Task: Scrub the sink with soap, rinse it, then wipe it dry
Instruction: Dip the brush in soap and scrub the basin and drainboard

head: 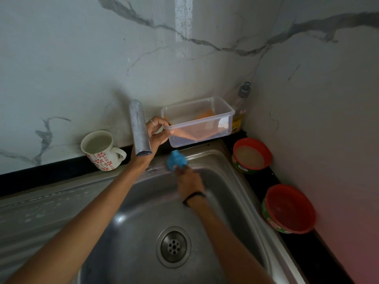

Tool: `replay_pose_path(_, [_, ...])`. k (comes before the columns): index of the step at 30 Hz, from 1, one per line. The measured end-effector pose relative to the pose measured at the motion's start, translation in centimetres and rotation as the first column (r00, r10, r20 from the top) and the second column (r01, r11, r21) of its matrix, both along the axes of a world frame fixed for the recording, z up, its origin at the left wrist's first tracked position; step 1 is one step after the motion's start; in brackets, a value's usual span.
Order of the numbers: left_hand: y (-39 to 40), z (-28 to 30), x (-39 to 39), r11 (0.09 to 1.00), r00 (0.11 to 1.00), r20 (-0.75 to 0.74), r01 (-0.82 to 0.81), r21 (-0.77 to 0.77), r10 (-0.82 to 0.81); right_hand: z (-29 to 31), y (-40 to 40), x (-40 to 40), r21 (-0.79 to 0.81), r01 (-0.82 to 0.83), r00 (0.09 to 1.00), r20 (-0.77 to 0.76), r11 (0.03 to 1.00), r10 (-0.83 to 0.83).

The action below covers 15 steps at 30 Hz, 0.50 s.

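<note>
Left hand fingers curled on clear plastic container rim, right hand pinching blue scrubber beyond its fingertips, against sink back rim, blurred.

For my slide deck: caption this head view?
Left hand lifts the clear container while right hand scrubs the sink rim.

L hand grips clear tub; R hand holds blue scrubber on sink back rim
</note>
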<state>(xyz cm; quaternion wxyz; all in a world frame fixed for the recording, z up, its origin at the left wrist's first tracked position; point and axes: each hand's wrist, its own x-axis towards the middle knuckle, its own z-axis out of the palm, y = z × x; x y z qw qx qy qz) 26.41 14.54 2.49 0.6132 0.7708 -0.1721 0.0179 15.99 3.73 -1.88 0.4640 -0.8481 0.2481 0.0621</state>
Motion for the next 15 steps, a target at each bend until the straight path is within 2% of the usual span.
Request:
replay_pose_path(1, [-0.7,1.2,-0.4,0.997,0.997,0.053,0.056,-0.046,-0.053,-0.1,-2.2,0.0,-0.011,0.106,0.994,0.003,0.994,-0.106])
replay_pose_path(2, [-1.1,1.9,-0.6,0.991,0.994,0.042,0.103,-0.081,-0.099,0.0,-4.3,-0.1,-0.048,0.183,0.983,-0.013,0.982,-0.183])
replay_pose_path(4, [-2.0,3.2,-1.4,0.989,0.993,0.04,0.117,-0.089,-0.114,0.4,-6.9,0.3,-0.119,0.239,0.964,-0.087,0.964,-0.25])
replay_pose_path(6, [-2.5,2.6,-1.1,0.995,0.996,0.075,0.061,-0.076,-0.055,1.0,-6.0,0.8,-0.128,0.263,0.958,-0.085,0.956,-0.275])
replay_pose_path(7, [-2.8,2.8,-1.5,0.998,0.997,0.075,0.03,-0.06,-0.025,1.1,-4.4,0.7,-0.108,0.244,0.964,-0.078,0.964,-0.253])
replay_pose_path(9, [-3.5,3.0,-1.4,0.999,0.997,0.07,0.017,-0.041,-0.014,0.9,-0.6,0.1,-0.101,0.1,0.992,-0.065,0.99,-0.107])
replay_pose_path(12, [-4.1,2.8,-1.5,1.0,0.997,0.073,-0.004,0.002,0.003,1.1,3.4,-1.0,-0.092,-0.17,0.983,-0.083,0.981,0.162])
replay_pose_path(14, [-4.3,2.8,-1.7,1.0,0.998,0.065,-0.019,0.023,0.017,1.3,2.0,-0.8,-0.098,-0.174,0.983,-0.08,0.98,0.166])
replay_pose_path(15, [-4.3,3.0,-1.8,1.0,0.998,0.067,-0.018,0.012,0.017,1.3,0.3,-0.4,-0.079,-0.106,0.993,-0.069,0.991,0.101])
